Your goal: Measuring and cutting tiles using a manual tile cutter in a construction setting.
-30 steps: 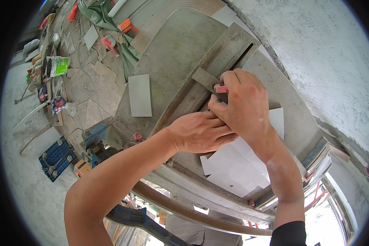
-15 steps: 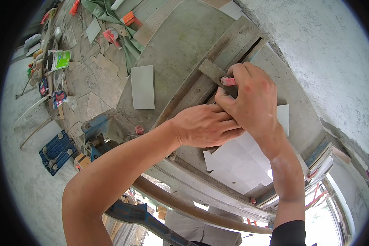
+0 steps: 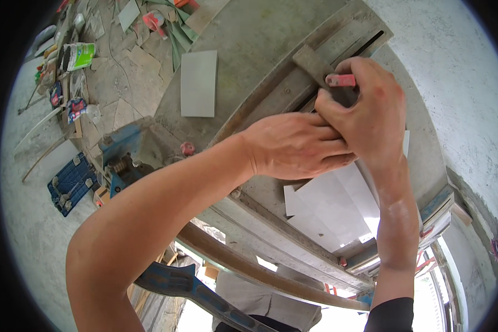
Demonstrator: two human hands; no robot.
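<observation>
My right hand point(image 3: 373, 113) curls its thumb and forefinger around a pink-red stub point(image 3: 340, 81) with a rubbed end. The stub lies against a short grey bar point(image 3: 311, 60) that crosses the slotted rail point(image 3: 346, 41) on the worktop. Palm down, my left hand point(image 3: 296, 145) rests beside the slot with its fingers stretched flat. Its fingertips pass beneath the heel of my right hand and are partly hidden. Close below both hands lie several overlapping white sheets or tiles point(image 3: 332, 207). What is under my left palm does not show.
A pale rectangular tile point(image 3: 199, 83) lies on the worktop point(image 3: 243, 50) to the left. A blue metal fitting point(image 3: 122, 146) stands at the worktop's left edge. Farther left are a green-and-white bucket point(image 3: 80, 56), a blue case point(image 3: 73, 185) and scattered scraps. A rough wall point(image 3: 454, 83) rises at the right.
The whole worktop and both hands sit higher in the picture, the hands also farther right. My hands keep nearly the same pose and place along the rail.
</observation>
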